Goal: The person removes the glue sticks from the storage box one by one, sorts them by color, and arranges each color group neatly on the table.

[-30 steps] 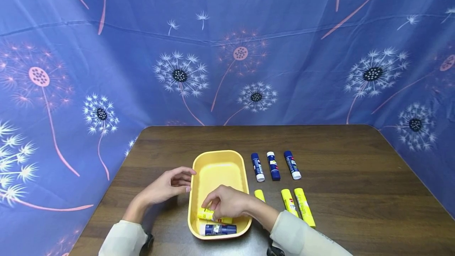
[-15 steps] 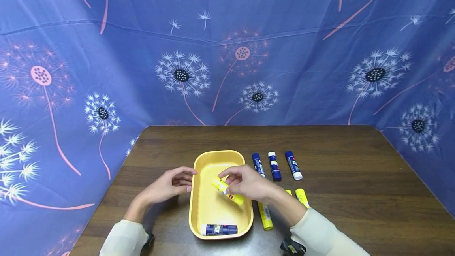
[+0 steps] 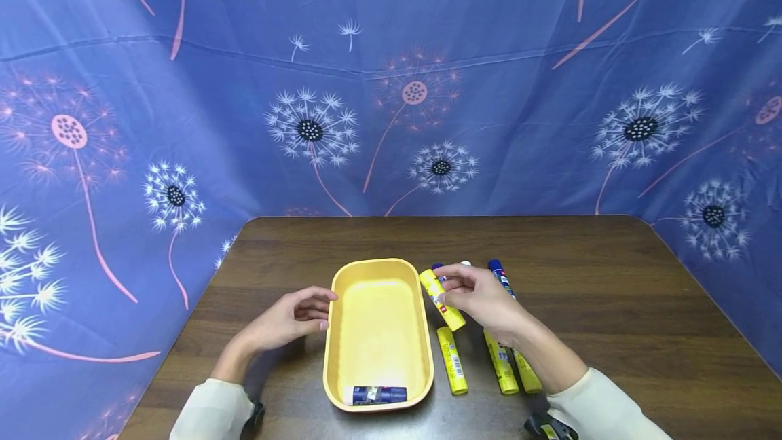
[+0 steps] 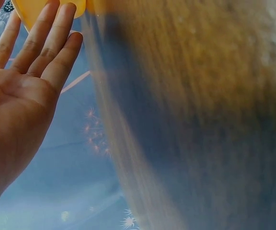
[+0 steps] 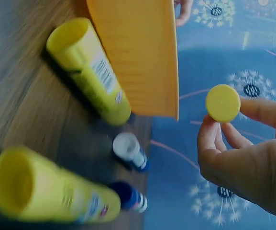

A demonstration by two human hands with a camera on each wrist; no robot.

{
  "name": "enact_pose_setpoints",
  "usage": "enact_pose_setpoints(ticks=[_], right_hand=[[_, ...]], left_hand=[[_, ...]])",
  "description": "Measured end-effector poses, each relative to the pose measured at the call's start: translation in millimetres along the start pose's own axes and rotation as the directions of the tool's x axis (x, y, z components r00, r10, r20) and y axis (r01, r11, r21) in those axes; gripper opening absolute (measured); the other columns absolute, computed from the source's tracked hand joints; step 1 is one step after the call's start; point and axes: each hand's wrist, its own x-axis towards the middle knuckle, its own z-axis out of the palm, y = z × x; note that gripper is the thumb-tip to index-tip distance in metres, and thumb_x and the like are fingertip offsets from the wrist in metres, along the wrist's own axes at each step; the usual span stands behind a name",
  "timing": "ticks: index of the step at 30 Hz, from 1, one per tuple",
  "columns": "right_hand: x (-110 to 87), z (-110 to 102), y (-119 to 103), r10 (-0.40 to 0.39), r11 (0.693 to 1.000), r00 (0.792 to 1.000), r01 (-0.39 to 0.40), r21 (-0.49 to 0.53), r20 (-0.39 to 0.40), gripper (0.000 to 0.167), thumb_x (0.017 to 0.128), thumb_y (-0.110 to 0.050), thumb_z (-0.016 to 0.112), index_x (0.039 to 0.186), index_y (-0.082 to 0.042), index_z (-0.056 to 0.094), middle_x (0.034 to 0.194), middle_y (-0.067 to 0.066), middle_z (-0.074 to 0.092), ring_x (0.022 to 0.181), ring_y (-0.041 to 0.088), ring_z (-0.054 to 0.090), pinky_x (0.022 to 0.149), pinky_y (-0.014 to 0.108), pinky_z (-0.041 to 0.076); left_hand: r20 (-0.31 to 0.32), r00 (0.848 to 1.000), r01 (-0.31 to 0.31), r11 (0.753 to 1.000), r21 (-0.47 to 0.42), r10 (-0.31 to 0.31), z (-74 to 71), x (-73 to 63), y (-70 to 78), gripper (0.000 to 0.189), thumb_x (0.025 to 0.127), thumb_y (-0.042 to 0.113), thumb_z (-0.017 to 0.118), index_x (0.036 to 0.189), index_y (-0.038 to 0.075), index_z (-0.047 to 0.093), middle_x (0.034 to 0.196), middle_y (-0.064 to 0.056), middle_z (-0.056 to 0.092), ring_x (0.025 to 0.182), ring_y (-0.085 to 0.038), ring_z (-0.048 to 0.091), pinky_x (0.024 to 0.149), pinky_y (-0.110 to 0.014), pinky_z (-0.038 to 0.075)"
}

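My right hand (image 3: 485,297) pinches a yellow glue stick (image 3: 441,299) just right of the yellow tray (image 3: 328,358); in the right wrist view its round yellow end (image 5: 223,103) faces the camera between thumb and fingers. The left hand (image 3: 290,318) touches the tray's left rim with fingers loosely extended; the left wrist view shows its palm (image 4: 18,105). Inside the tray's near end lies a blue glue stick (image 3: 379,395) with a white end. On the table below the right hand lie a yellow glue stick (image 3: 452,360), another yellow one (image 3: 501,363) and a third, partly hidden by the wrist.
Behind the right hand lie several blue glue sticks, mostly covered by it; one blue end (image 3: 497,270) shows. The brown wooden table (image 3: 611,277) reaches back to a blue dandelion-print cloth (image 3: 366,87).
My right hand has lifted the yellow glue stick out of the tray and carried it right, past the rim. The left hand has stayed at the tray's left side.
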Motion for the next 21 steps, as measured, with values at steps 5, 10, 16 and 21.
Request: enact_pose_setpoints(ticks=[5,10,16,21], right_hand=[[-12.5,-18,6,0.025,0.999,0.997,-0.028,-0.035,-0.079,0.052,0.092,-0.003,0.070,0.143,0.000,0.057,0.118,0.016,0.061,0.100,0.019,0.063,0.082,0.023,0.057],[-26.4,-37,14,0.051,0.996,0.990,-0.060,-0.061,-0.132,0.053,0.094,-0.006,0.069,0.145,-0.003,0.055,0.121,0.016,0.059,0.103,0.019,0.060,0.081,0.023,0.056],[-44.8,-53,28,0.055,0.998,0.978,-0.059,-0.014,-0.199,0.055,0.094,-0.003,0.068,0.146,0.004,0.051,0.114,0.012,0.062,0.097,0.009,0.063,0.082,0.020,0.056],[-58.7,-68,39,0.073,0.995,0.966,-0.086,-0.042,-0.250,0.055,0.097,-0.007,0.067,0.147,0.003,0.049,0.114,0.009,0.061,0.097,0.007,0.061,0.083,0.020,0.056]], left_hand=[[-0.002,1.000,0.005,1.000,-0.001,-0.005,1.1,-2.5,-2.2,0.048,0.098,0.014,0.071,0.140,-0.002,0.053,0.130,-0.026,0.065,0.120,-0.038,0.065,0.097,-0.023,0.056],[-0.011,1.000,-0.001,1.000,0.003,0.001,1.3,-2.8,0.3,0.048,0.098,0.013,0.071,0.139,-0.002,0.054,0.129,-0.027,0.065,0.120,-0.039,0.065,0.097,-0.024,0.056],[-0.007,1.000,0.010,1.000,-0.004,-0.010,0.4,-1.9,2.8,0.049,0.098,0.013,0.071,0.140,-0.003,0.053,0.129,-0.027,0.065,0.120,-0.040,0.065,0.097,-0.023,0.056],[-0.006,1.000,0.006,1.000,-0.001,-0.006,-0.5,-1.4,1.8,0.049,0.098,0.014,0.072,0.140,-0.002,0.053,0.129,-0.025,0.066,0.119,-0.036,0.066,0.096,-0.023,0.056]])
